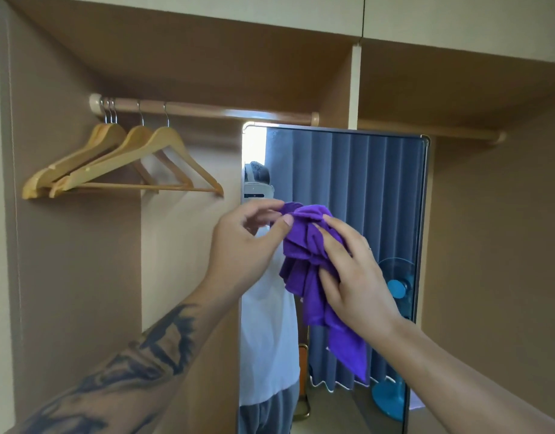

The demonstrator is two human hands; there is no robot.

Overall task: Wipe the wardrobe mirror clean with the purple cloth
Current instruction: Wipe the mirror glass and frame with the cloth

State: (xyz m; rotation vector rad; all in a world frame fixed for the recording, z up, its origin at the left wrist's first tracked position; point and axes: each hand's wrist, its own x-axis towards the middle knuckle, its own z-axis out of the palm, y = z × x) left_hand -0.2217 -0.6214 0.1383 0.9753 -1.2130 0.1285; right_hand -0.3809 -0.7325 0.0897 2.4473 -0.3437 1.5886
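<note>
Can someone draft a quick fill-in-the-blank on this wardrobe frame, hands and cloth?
1. Both hands hold a bunched cloth whose colour is ____.
2. The left hand pinches the cloth's top edge between ____ and fingers.
3. The right hand grips the cloth in front of the ____.
4. Wooden hangers hang from the rail to the ____ of the mirror.

Missing words: purple; thumb; mirror; left

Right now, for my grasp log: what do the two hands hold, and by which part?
Both hold the purple cloth: the left hand pinches its top edge, the right hand grips its bunched middle.
</note>
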